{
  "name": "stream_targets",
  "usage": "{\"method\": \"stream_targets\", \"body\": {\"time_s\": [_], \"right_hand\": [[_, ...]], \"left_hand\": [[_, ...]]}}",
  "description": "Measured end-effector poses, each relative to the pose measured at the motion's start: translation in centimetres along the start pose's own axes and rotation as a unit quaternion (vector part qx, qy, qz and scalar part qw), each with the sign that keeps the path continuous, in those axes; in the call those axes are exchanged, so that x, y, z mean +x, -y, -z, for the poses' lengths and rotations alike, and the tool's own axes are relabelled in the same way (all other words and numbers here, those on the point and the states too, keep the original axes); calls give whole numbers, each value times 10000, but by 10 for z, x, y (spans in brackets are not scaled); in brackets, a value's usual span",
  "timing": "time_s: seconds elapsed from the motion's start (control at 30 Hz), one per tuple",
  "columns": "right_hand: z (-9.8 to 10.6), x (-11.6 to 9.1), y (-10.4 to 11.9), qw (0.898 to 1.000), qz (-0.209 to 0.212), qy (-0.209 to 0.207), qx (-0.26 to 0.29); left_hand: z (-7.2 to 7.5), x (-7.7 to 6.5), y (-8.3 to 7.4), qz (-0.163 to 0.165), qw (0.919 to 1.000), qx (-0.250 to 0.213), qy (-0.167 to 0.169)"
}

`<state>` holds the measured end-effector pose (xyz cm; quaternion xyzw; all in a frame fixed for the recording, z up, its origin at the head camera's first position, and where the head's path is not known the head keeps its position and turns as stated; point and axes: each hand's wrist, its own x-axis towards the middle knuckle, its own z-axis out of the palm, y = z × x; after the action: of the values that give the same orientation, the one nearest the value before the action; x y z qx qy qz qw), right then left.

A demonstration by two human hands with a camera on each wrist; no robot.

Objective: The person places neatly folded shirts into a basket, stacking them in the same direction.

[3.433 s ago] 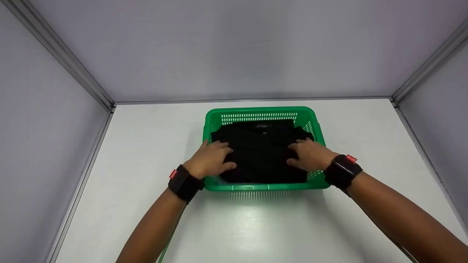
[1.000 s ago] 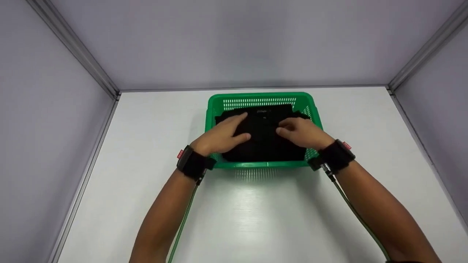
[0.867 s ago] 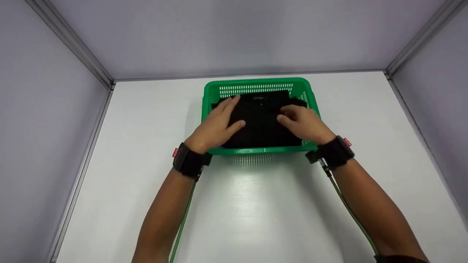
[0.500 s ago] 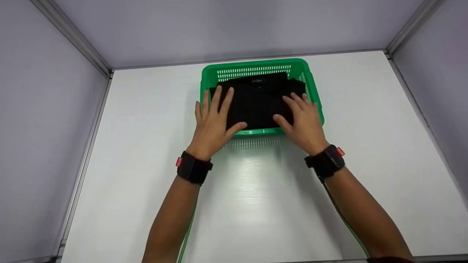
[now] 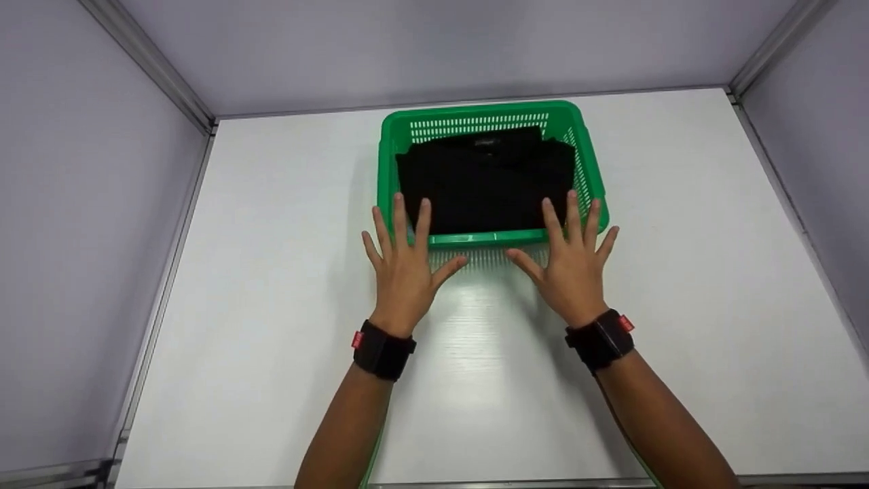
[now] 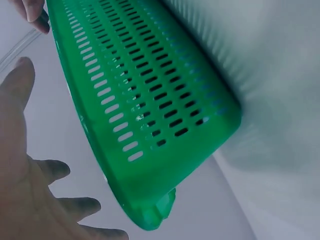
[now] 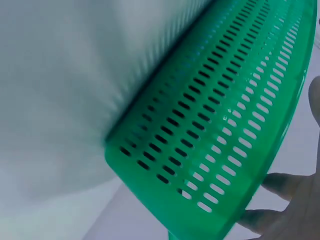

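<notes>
Folded black clothing (image 5: 489, 183) lies inside a green plastic basket (image 5: 468, 239), with a small label near its far edge. My left hand (image 5: 405, 282) is spread with straight fingers over the basket's near left corner. At the near right corner my right hand (image 5: 574, 278) is spread the same way. Both hands hold nothing. In the left wrist view the slotted basket wall (image 6: 120, 100) stands beside the spread fingers (image 6: 80, 205). The right wrist view shows the basket's near wall (image 7: 200, 125) with fingers (image 7: 282, 185) close to its rim.
The basket stands on a white table (image 5: 271, 272) towards its back edge. Pale panels (image 5: 434, 54) with grey metal frames enclose the back and both sides. Each wrist wears a black band (image 5: 383, 350), and green cables run along the forearms.
Both hands have drawn back from over the clothing to the basket's near corners, and their fingers have spread. The head view has tilted down, so the basket appears higher. The clothing stays in the basket.
</notes>
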<state>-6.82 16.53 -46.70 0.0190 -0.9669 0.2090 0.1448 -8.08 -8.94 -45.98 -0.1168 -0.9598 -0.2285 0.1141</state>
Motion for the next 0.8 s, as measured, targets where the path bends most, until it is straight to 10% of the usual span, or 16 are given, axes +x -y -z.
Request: {"method": "stream_targets", "body": {"time_s": [0.8], "right_hand": [[-9,-16,-6,10000,-14,10,8]], "left_hand": [[-21,-6,13,-188,9998,15,120]]}}
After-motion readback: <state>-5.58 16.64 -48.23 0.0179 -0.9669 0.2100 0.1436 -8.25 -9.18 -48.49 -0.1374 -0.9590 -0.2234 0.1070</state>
